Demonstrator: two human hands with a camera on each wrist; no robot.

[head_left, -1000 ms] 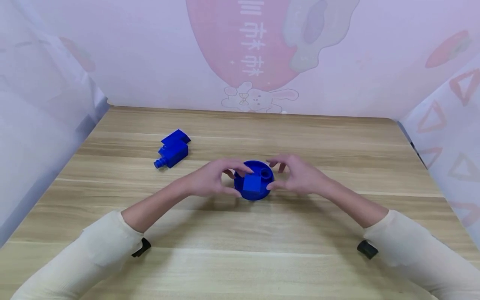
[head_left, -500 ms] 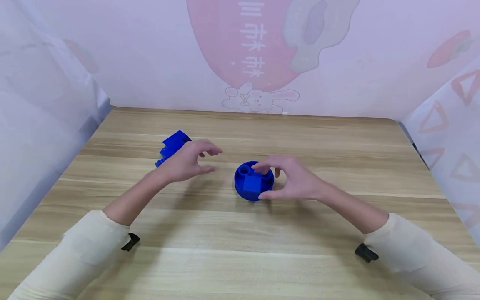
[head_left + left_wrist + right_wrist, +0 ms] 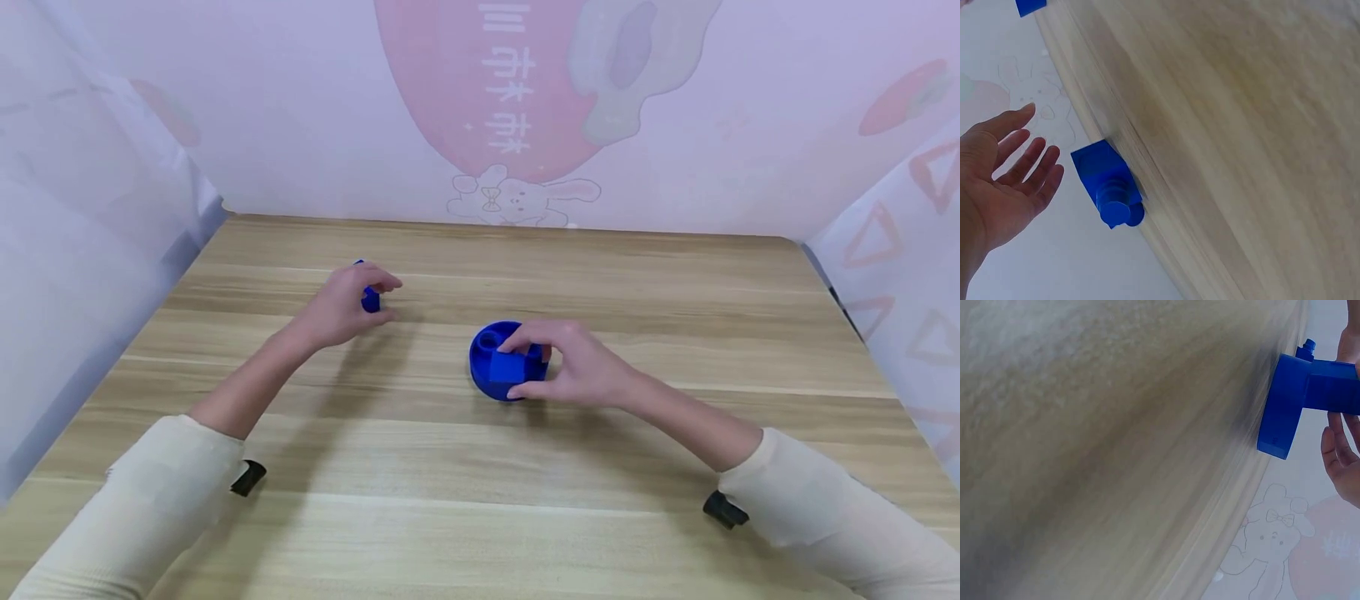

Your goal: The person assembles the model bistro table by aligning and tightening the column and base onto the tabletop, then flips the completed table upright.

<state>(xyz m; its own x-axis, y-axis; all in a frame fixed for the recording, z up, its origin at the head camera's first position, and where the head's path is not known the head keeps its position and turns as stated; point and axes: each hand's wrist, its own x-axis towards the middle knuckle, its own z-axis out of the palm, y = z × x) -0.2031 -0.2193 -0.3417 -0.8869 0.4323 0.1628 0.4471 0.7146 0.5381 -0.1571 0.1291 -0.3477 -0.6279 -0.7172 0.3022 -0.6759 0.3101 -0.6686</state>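
Right of the table's middle sits a round blue base (image 3: 481,379) with raised rings and an upright square post (image 3: 507,367). The thumb and fingers of my right hand (image 3: 577,362) curl round that post. The right wrist view has the base (image 3: 1282,409) side-on, its post reaching between thumb and fingers. My left hand (image 3: 337,308) is over the angular blue pieces (image 3: 370,300) at the back left, mostly covering them. In the left wrist view its fingers (image 3: 1029,165) are spread and relaxed, apart from a blue piece with a round neck (image 3: 1107,178).
A wood-grain table (image 3: 480,500) lies under everything. Behind it rises a pale printed backdrop (image 3: 300,125), with white sheeting at both sides. Another bit of blue (image 3: 1030,6) shows at the top edge of the left wrist view.
My left hand has left the round base and moved left and back to the angular pieces. My right hand has closed in from the base's right side onto the post.
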